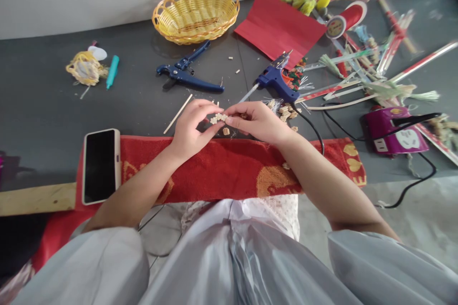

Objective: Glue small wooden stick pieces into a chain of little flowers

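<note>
Between my two hands is a small cluster of short pale stick pieces (218, 118), joined side by side. My left hand (192, 127) pinches its left end, while the fingers of my right hand (260, 121) close on its right end. A similar small bundle (226, 131) lies just below it on the dark table. More such bundles (286, 113) are heaped beyond my right hand. The blue glue gun (274, 82) rests behind that hand, its nozzle pointing away from me. A thin pale stick (178, 114) lies beside my left hand.
A red towel (214, 171) covers the table's front edge, with a phone (101, 167) at its left. Behind are blue cutters (189, 75), a yellow basket (196, 14) and red paper (279, 26). Rightward are a ribbon spool (347, 19), loose sticks and a purple power strip (395, 131) with cords.
</note>
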Available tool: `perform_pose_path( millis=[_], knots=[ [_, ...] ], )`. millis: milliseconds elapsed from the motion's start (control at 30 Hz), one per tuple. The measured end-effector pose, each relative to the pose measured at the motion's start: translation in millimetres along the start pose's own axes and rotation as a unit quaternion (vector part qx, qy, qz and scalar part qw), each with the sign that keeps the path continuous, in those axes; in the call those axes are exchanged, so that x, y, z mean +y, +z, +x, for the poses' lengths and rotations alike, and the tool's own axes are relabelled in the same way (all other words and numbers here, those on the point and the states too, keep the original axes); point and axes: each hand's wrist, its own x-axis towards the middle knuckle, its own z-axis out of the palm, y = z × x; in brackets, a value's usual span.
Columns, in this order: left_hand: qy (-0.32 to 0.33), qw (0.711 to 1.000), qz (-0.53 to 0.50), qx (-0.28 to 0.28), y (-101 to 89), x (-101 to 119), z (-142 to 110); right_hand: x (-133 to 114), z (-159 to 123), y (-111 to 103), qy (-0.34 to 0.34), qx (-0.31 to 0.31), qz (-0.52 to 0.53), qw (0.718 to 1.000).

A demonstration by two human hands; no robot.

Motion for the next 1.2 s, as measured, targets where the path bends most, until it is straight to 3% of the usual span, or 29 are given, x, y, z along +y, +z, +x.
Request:
perform_pose_path(
  millis=[200, 400, 633, 867, 1200],
  knots=[
    [-0.011, 1.000, -0.014, 0.015, 0.5, 1, -1, 2, 0, 0, 0.026, 0.015, 0.025, 0.999],
    [-0.038, 0.998, -0.030, 0.032, 2.7, -1, -3, 11, 2, -3, 0.062, 0.031, 0.115, 0.991],
    [-0.060, 0.997, -0.028, 0.027, 2.5, 0, -3, 8, 1, -1, 0.086, 0.034, 0.129, 0.987],
    [-0.086, 0.996, -0.031, 0.018, 2.5, 0, -3, 3, 1, -2, 0.023, 0.053, 0.152, 0.987],
    [-0.104, 0.994, -0.014, 0.011, 2.4, 1, -4, 7, 2, -3, -0.030, 0.113, 0.048, 0.992]
  ],
)
